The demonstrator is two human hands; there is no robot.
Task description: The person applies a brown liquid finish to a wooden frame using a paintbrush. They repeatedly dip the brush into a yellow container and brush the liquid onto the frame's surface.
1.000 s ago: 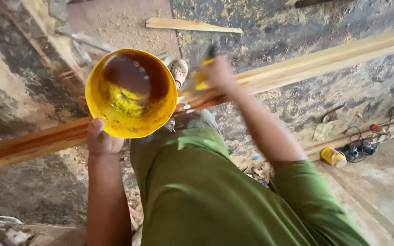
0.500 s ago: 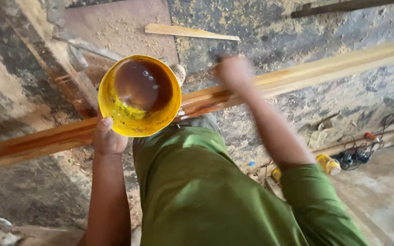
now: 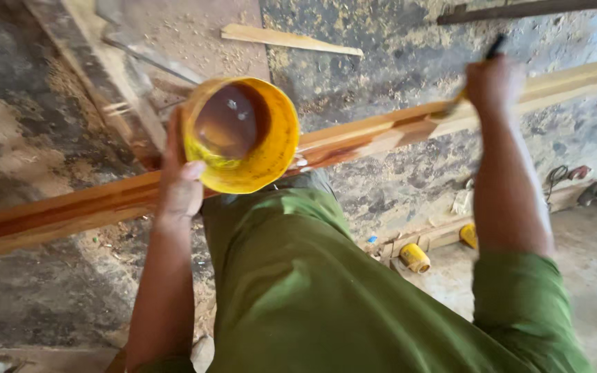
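— Now, what do you have in your grip?

— Your left hand (image 3: 177, 183) is closed around the rim of the yellow bucket (image 3: 243, 135), tipped toward you so the dark brown liquid (image 3: 229, 121) inside shows. Half a second ago the bucket sat lower and more to the left; you have lifted it up and to the right, and it now hides part of the long wooden plank (image 3: 381, 135).

— And the other hand?

— Your right hand (image 3: 495, 83) is shut on a brush (image 3: 475, 72), blurred, so its bristles are hard to make out. It has swung far to the right along the plank since a moment ago. The wood left of the brush is dark and wet; the stretch beyond it, toward the right end, is pale. Judging by that, the coating is advancing rightward.

— What lies around you?

— Nearest, down on the floor (image 3: 589, 276), a small yellow can (image 3: 414, 257) lies on its side by some timber, with cables (image 3: 561, 176) further right. Farther off, a loose wooden strip (image 3: 288, 39) rests on the sawdusty floor. Nothing blocks the plank's pale end.
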